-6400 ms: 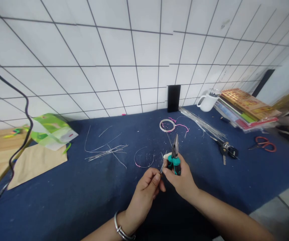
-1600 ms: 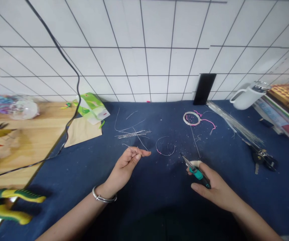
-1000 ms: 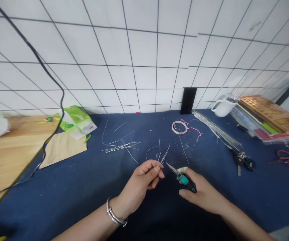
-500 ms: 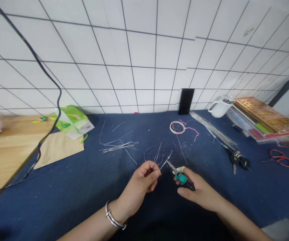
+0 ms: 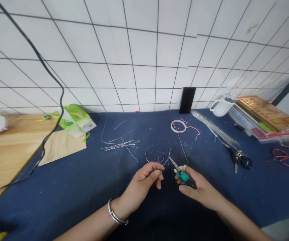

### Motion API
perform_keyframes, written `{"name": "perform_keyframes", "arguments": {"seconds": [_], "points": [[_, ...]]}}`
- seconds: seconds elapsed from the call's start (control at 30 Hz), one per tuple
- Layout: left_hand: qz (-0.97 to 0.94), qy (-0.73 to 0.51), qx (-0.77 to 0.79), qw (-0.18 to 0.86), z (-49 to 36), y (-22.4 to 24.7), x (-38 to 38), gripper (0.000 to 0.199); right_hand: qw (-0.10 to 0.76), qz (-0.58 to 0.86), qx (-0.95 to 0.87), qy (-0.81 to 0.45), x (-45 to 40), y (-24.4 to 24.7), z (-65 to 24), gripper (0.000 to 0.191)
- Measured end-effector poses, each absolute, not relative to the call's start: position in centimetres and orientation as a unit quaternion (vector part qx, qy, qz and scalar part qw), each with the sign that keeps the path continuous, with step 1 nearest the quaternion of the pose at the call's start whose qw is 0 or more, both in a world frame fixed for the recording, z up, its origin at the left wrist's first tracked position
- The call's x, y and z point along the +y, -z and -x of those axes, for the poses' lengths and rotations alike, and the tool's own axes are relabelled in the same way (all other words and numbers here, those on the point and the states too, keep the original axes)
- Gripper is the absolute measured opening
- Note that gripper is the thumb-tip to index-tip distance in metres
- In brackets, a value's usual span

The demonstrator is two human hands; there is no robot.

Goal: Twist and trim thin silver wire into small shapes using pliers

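Note:
Thin wires are pinched between the thumb and fingers of my left hand (image 5: 147, 179), which has a silver bangle at the wrist. In my right hand (image 5: 197, 187) are pliers (image 5: 184, 176) with teal and black handles. Their tips touch or nearly touch the end of a fine wire (image 5: 166, 161) that reaches from my left fingers. Just beyond my left hand, a curved wire (image 5: 146, 152) with small pink beads lies on the dark blue cloth (image 5: 84, 187). Farther back is a pale ring (image 5: 178, 126) with pink beads inside and a pink strand beside it.
A pile of wires (image 5: 121, 145) lies at centre left, and a longer bundle (image 5: 215, 129) at the right. Near it are black-handled cutters (image 5: 240, 158), red scissors (image 5: 281, 157), a white mug (image 5: 222, 106) and books (image 5: 267, 115). A paper bag (image 5: 62, 145) is at the left.
The view has shifted slightly. The fingers of my left hand have changed position on the wire, and the lower ones are more spread. The pliers remain in my right hand.

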State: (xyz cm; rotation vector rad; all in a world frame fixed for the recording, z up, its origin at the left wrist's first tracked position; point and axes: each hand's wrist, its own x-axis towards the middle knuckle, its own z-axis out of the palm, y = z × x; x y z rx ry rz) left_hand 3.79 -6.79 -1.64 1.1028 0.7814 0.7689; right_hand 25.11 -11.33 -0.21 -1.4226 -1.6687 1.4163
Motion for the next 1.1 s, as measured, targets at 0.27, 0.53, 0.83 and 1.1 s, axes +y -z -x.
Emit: {"name": "perform_keyframes", "arguments": {"seconds": [0.27,0.53,0.83,1.1], "points": [[-0.531,-0.458,0.388,0.598,1.3,3.0,-5.6,0.012,0.265,0.518,-0.605,-0.544,-11.1,0.9,-25.2,0.039],[-0.534,-0.453,0.412,0.584,5.3,4.6,-5.5,0.011,0.234,0.528,-0.602,-0.552,-11.0,1.5,-25.1,0.044],[-0.661,-0.341,0.431,0.512,6.7,3.0,-6.4,0.017,0.229,0.531,-0.595,-0.558,-11.1,1.6,-25.1,0.046],[-0.589,-0.441,0.537,0.413,8.3,3.8,-3.4,0.013,0.216,0.54,-0.592,-0.558,-11.3,2.0,-25.5,0.049]]}}
